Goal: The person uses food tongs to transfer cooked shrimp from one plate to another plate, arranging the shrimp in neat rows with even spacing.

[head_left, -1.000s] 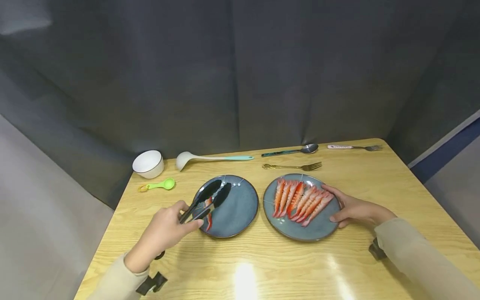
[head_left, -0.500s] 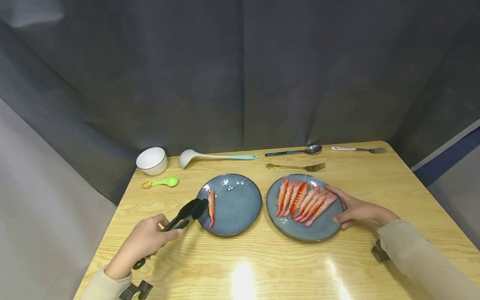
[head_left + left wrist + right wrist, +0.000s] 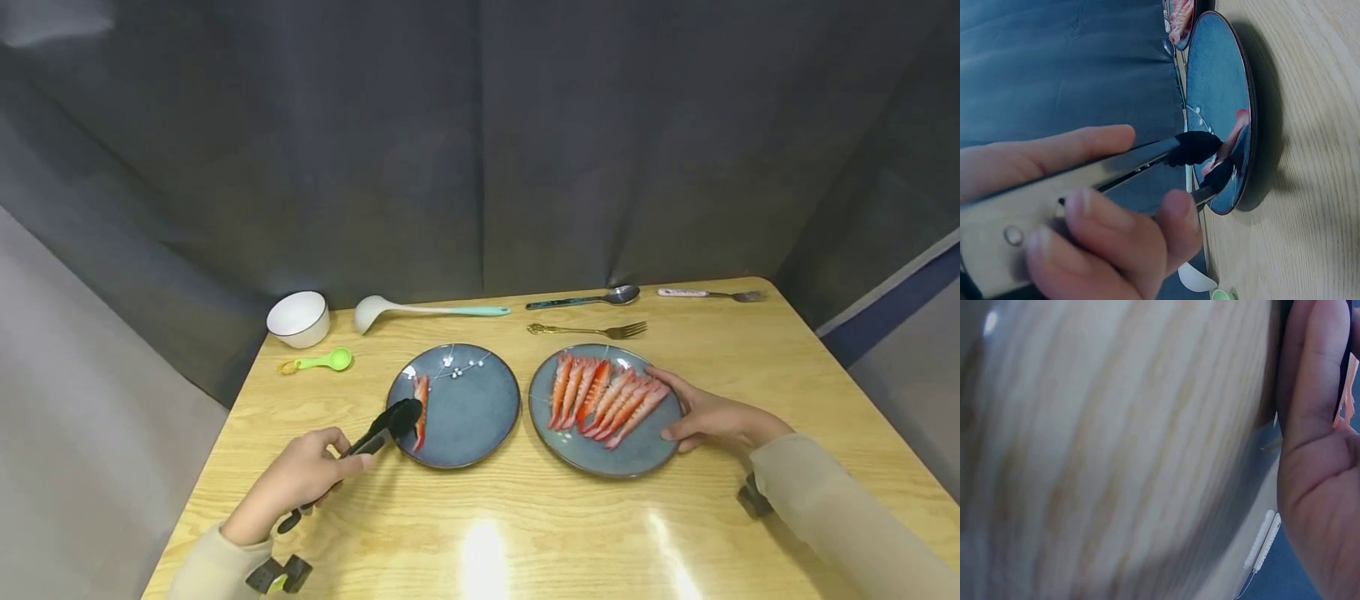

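My left hand [image 3: 300,471] grips a pair of black-tipped metal tongs [image 3: 381,432], whose heads overlap the left rim of the left blue plate [image 3: 476,412]. One red-and-white shrimp [image 3: 422,412] lies near that rim, just beyond the tongs. In the left wrist view, the tong heads [image 3: 1194,149] stand apart, overlapping the shrimp [image 3: 1229,142]. My right hand [image 3: 712,417] holds the right blue plate [image 3: 581,454] by its right rim, thumb on top; several shrimp [image 3: 600,396] lie in a row on it. In the right wrist view, its fingers [image 3: 1316,375] are at the plate's edge.
Behind the plates lie a gold fork [image 3: 588,330], a dark-handled spoon [image 3: 585,298], a fork with a pale handle [image 3: 682,292] and a ladle [image 3: 427,310]. A white bowl [image 3: 298,321] and a green measuring spoon [image 3: 326,361] are at back left. A dark curtain [image 3: 480,167] hangs behind.
The tongs have drawn back left from over the left plate, uncovering the shrimp, then shifted slightly right to its rim. The right hand has kept its hold on the right plate.
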`<state>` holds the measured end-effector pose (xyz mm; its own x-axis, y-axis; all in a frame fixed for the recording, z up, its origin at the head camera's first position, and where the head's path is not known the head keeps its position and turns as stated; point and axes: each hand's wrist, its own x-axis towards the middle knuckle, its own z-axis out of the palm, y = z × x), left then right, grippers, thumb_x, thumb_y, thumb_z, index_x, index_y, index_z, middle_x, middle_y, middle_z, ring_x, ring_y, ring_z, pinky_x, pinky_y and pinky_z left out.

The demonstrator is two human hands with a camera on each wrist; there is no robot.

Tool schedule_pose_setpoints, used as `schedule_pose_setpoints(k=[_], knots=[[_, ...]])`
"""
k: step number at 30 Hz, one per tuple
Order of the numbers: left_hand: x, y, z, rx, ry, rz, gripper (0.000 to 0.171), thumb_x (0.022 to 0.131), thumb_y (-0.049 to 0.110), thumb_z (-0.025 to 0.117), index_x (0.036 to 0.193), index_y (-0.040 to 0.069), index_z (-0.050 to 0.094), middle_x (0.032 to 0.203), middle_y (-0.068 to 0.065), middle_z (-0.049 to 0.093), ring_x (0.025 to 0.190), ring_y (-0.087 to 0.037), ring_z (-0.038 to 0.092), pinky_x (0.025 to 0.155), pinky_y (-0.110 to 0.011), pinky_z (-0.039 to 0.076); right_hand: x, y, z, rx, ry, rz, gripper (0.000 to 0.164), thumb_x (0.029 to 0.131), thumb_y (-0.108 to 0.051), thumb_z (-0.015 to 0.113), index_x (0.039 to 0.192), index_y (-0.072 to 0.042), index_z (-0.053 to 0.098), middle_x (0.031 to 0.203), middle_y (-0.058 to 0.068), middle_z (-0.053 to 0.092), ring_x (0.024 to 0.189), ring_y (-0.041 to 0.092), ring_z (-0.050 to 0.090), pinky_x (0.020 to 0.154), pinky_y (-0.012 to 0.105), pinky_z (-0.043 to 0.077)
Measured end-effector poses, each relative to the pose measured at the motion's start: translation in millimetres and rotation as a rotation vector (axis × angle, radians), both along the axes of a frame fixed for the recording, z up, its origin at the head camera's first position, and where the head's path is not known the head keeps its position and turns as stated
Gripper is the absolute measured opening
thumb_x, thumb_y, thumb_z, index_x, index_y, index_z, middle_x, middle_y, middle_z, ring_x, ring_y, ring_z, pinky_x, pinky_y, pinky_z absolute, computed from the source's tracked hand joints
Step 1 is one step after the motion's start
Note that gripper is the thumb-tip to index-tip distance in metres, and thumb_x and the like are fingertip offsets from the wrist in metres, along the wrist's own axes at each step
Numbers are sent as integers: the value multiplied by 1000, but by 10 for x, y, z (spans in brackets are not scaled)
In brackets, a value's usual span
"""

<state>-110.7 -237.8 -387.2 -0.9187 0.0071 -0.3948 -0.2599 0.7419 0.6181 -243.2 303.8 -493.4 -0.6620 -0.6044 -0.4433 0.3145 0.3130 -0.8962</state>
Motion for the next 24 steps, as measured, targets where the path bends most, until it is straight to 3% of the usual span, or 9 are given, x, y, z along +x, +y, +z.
schedule_pose_setpoints(k=[6,11,18,24], knots=[[-31,84,50,4,2,-17,52,68,57,62,88,10,52,47,-3,47,33,-12,34,31,-23,30,25,18,6,1,1,-23,101,75,2,64,138,-31,-9,134,15,-18,71,23,55,61,40,48],[-71,252,130,23,44,-70,49,70,53,63,92,11,52,48,-2,46,33,-12,34,33,-24,29,26,31,2,-10,-5,-22,101,76,2,63,137,-32,-9,134,15,-18,72,23,55,63,40,48],[-179,688,248,131,107,-228,44,73,46,64,95,9,52,49,0,46,33,-10,36,33,-24,32,29,-18,9,-27,-9,-25,100,76,2,63,137,-33,-7,136,12,-19,76,25,55,63,41,48],[-336,1237,253,175,167,-406,36,75,45,63,91,14,54,52,2,52,36,-10,42,35,-26,37,42,3,55,-28,-22,-23,99,77,3,62,138,-34,-6,136,10,-20,73,24,55,65,43,47]])
